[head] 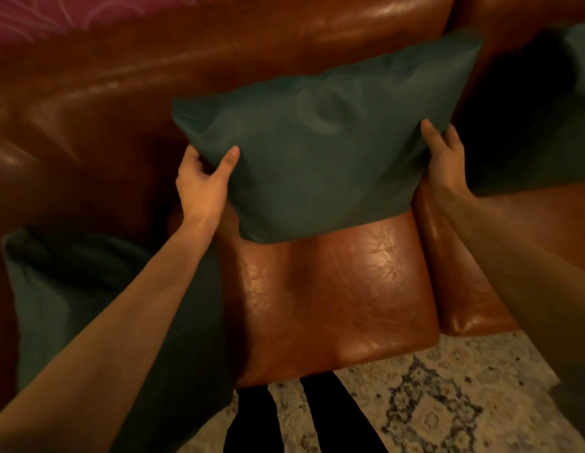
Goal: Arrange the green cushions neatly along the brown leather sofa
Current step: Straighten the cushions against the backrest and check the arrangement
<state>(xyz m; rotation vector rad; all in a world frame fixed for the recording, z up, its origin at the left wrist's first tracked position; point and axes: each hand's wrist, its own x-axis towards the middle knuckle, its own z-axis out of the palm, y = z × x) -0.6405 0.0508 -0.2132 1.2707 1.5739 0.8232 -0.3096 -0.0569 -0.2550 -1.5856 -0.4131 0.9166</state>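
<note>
Midway: left hand (203,181) and right hand (443,148) grip centre cushion (317,152) against sofa (333,289); lower-left cushion (72,289) and upper-right cushion (545,109) look placed.

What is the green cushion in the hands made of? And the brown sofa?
The green cushion looks like soft matte fabric: no shine, and gentle dents across its face. The sofa looks like glossy leather, or a look-alike: bright highlights and fine creases on the seat.
</note>
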